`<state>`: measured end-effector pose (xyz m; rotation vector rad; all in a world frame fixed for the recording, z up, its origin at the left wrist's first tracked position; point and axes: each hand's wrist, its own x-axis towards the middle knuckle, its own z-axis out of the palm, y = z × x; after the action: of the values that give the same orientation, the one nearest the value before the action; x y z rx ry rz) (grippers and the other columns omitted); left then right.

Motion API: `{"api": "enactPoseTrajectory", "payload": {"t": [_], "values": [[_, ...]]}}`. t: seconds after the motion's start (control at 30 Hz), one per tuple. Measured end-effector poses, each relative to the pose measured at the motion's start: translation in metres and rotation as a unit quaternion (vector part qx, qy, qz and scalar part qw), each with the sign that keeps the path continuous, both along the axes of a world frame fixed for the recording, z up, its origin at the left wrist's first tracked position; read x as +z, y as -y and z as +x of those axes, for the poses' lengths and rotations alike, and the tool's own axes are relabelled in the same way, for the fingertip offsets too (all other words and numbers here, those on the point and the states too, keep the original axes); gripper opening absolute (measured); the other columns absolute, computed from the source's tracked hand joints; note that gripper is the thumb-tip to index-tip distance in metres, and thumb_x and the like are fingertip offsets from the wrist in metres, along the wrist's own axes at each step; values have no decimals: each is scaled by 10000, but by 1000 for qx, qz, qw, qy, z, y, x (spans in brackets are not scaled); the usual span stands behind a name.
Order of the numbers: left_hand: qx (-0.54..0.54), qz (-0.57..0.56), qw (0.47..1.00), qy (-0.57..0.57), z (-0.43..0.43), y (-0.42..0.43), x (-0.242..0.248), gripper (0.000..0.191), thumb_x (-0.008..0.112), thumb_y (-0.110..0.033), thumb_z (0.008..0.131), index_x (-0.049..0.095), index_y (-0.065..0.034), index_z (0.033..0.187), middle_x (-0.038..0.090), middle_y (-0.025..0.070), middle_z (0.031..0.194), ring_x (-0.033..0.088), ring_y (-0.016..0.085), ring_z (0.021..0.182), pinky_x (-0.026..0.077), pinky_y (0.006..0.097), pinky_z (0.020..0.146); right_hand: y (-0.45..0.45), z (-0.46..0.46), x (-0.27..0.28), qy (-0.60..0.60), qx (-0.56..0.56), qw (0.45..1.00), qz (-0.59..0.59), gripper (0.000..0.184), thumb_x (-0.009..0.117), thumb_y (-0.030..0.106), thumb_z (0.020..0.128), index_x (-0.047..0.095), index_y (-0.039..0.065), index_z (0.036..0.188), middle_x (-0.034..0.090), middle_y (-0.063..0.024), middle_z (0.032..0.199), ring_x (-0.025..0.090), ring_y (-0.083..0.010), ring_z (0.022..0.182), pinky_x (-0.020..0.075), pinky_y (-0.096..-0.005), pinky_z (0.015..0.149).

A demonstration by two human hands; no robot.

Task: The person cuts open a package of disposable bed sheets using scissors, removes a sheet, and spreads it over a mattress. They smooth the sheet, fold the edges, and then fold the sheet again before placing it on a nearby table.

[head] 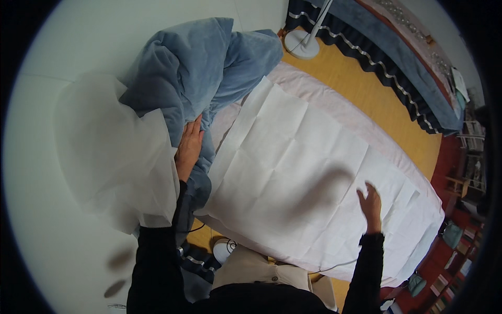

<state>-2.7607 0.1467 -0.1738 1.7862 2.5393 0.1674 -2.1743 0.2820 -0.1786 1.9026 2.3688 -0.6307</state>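
My left hand lies flat with its fingers together against a bunched blue plush quilt. A second thin white sheet hangs loosely over the left forearm, hiding part of the sleeve. Across the massage-style bed, a creased white non-woven sheet is spread over a pale pink cover. Above its right part hovers my right hand, thumb and fingers apart, nothing in it. Whether that hand touches the sheet is hard to tell.
A white wall runs along the left. Beyond the bed is a wooden floor with a white round lamp base and another bed with a dark blue skirt. Shelves with books stand right. A thin cable hangs by the near edge.
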Motion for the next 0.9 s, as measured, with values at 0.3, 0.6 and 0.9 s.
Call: {"api": "enactPoseTrajectory", "payload": {"t": [0.3,0.6,0.9], "values": [[-61,101,980,159,159,10,-43,559,580,-229,921,414,-2,1404,373,210,1470,361,380,1360,309,516,1099,-91,-274,-34,-357,9,921,-158,364,673,194,883,626,5,1190,689,-136,1073,695,-202,653,550,-313,619],[210,-13,916,342,106,102,-76,541,539,-212,964,366,37,1411,480,273,1365,480,418,1245,392,429,1038,-103,-431,-77,-161,205,965,-28,514,548,117,848,467,29,1348,416,-141,1470,659,-370,952,531,-472,831],[217,-13,926,308,86,179,-113,387,640,-192,918,562,64,1197,602,272,1172,576,387,1100,439,402,960,-108,-468,-94,-97,152,983,45,400,511,44,851,492,-18,1245,464,-182,1349,668,-384,840,555,-466,749]]}}
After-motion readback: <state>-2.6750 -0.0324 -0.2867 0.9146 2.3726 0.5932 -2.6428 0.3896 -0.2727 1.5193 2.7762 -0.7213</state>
